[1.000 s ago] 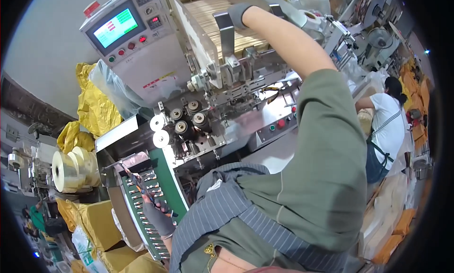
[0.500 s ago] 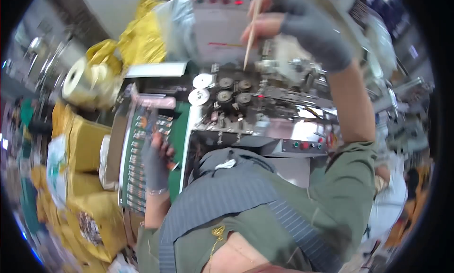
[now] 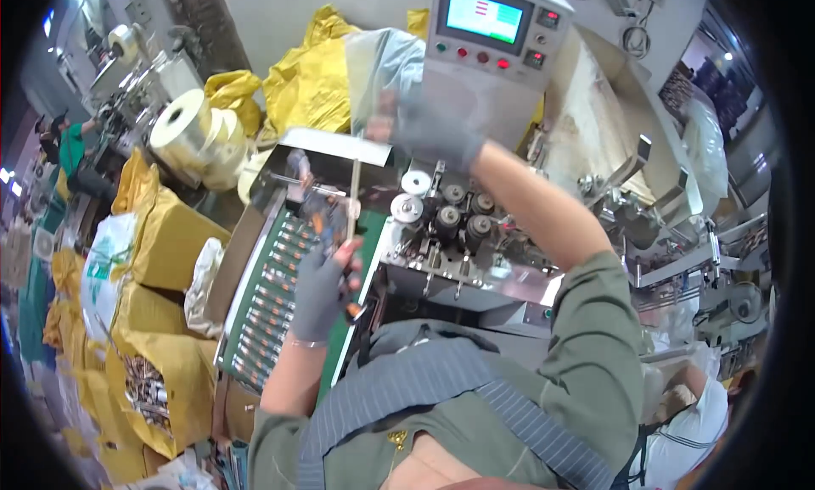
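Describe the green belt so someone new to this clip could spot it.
From the pale control cabinet, go down and left to the gloved left hand. The green belt lies beneath; its colour and row of small, orange-marked pieces distinguish it from the plain brown panel alongside.

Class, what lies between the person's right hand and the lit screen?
In the head view, a row of round buttons and the pale cabinet front lie between the blurred right hand and the lit screen.
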{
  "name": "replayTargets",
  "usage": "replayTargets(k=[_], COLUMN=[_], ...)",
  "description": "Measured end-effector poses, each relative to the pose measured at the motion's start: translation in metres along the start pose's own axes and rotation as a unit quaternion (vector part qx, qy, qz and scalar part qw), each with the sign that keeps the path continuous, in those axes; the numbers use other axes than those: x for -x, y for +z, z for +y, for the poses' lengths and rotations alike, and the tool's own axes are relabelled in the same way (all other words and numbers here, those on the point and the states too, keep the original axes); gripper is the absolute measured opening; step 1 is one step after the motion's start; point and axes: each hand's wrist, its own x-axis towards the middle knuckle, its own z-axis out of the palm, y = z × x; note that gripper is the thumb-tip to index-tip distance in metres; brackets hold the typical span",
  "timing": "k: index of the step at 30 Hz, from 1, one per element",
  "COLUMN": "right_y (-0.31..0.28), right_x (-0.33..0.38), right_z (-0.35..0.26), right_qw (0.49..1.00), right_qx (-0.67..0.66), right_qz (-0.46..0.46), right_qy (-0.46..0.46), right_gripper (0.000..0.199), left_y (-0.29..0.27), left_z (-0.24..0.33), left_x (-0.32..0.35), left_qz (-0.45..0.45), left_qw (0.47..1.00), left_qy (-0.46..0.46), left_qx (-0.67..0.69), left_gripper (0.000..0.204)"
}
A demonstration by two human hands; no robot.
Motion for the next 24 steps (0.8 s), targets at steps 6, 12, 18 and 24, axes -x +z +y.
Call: replayTargets(k=[6, 12, 18, 24], right_y=[-0.214, -0.223, -0.222, -0.218], right_x=[-0.114, -0.141, -0.132, -0.158], right_z=[0.136, 0.179, 0.196, 0.221], right_qw=[0.799, 0.813, 0.801, 0.792], right_qx=[0.45, 0.485, 0.493, 0.543], right_qz=[0.394, 0.3, 0.302, 0.248], right_qy=[-0.062, 0.119, 0.153, 0.13], right_gripper=[0.058, 0.067, 0.078, 0.076], left_y=[-0.066, -0.141, -0.135, -0.114], left_z=[-0.057, -0.153, -0.16, -0.142], left_x=[0.005, 0.033, -0.001, 0.026], left_qz=[0.106, 0.228, 0.282, 0.289], left_qw=[0.994, 0.96, 0.935, 0.941], left_qy=[-0.018, -0.08, -0.097, -0.004], left_qx=[0.038, 0.14, 0.193, 0.177], left_gripper=[0.03, 0.026, 0.028, 0.027])
